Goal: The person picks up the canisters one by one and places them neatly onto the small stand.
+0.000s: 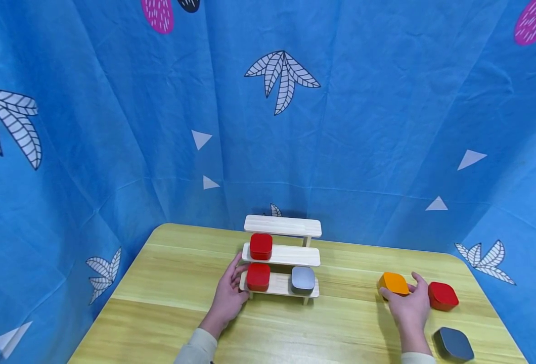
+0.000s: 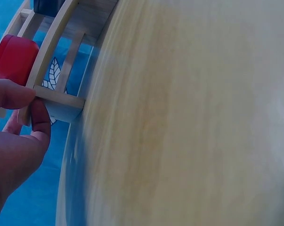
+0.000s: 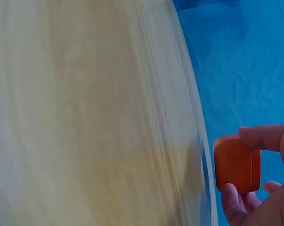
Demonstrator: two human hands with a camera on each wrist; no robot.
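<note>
A three-tier wooden stand (image 1: 294, 255) rises in steps near the middle of the table. My left hand (image 1: 229, 297) is at its left side; in the left wrist view thumb and finger pinch the end of a shelf board (image 2: 51, 47). One red box (image 1: 261, 246) sits on the middle tier's left end. Below it, another red box (image 1: 258, 277) and a grey box (image 1: 303, 280) occupy the bottom tier. To the right, my right hand (image 1: 411, 307) grips a rounded orange box (image 1: 393, 283) by its sides, thumb opposite the fingers (image 3: 232, 194).
Just right of my right hand lies a red box (image 1: 443, 296), with a dark grey box (image 1: 453, 344) nearer the front. Blue patterned cloth (image 1: 277, 151) hangs behind and beside the wooden table (image 1: 159, 303). The stand's top tier (image 1: 282, 225) carries nothing.
</note>
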